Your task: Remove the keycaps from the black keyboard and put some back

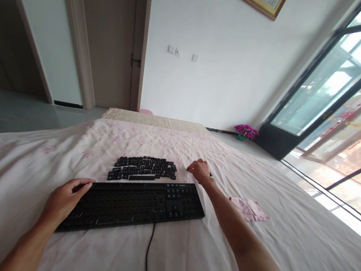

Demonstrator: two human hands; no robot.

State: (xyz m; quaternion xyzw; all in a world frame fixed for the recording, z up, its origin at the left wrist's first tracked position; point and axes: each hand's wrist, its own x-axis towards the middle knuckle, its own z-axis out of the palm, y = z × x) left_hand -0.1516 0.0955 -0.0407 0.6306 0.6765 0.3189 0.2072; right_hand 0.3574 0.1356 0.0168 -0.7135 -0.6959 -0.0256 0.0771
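Observation:
A black keyboard (129,205) lies on the patterned bedsheet, many of its keys off on the left and middle part. Keys still sit on its right-hand part. My left hand (67,197) grips the keyboard's upper left edge, fingers closed. Just beyond the keyboard, loose black keycaps (145,166) are laid out in rows, a long space bar (142,177) in front. To the right of those rows, my right hand (200,170) is low over the sheet with its fingers drawn together. Dark bits show at its fingertips and beside its wrist; I cannot make out what they are.
A folded pink cloth (250,209) lies right of my right forearm, near a thin pale stick (233,185). The keyboard's cable (148,251) runs toward me. Past the bed stand pink flowers (246,132) in a pot, a white wall and a glass door (318,93).

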